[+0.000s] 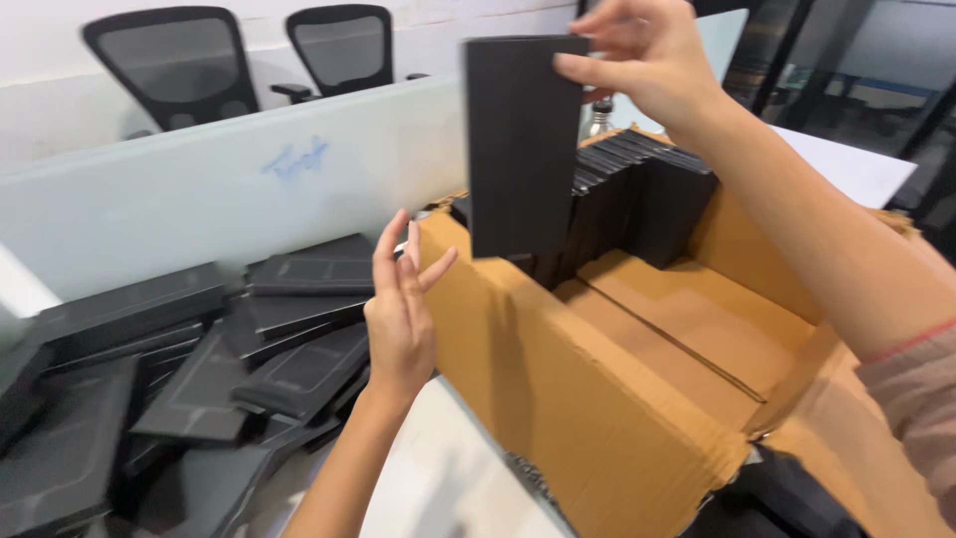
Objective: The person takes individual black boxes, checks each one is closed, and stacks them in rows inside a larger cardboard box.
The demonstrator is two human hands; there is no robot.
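The right hand (647, 55) pinches the top right corner of a flat black rectangular sleeve (520, 144), holding it upright above the near left corner of the open brown cardboard box (558, 399). The sleeve's lower edge hangs just above the box's left rim. The left hand (400, 314) is empty, fingers spread open, just outside that left wall, close to it. Inside the box, a row of black sleeves on edge (637, 194) fills the far end; the near floor is bare. Left of the box lies a loose heap of flat black sleeves (199, 379).
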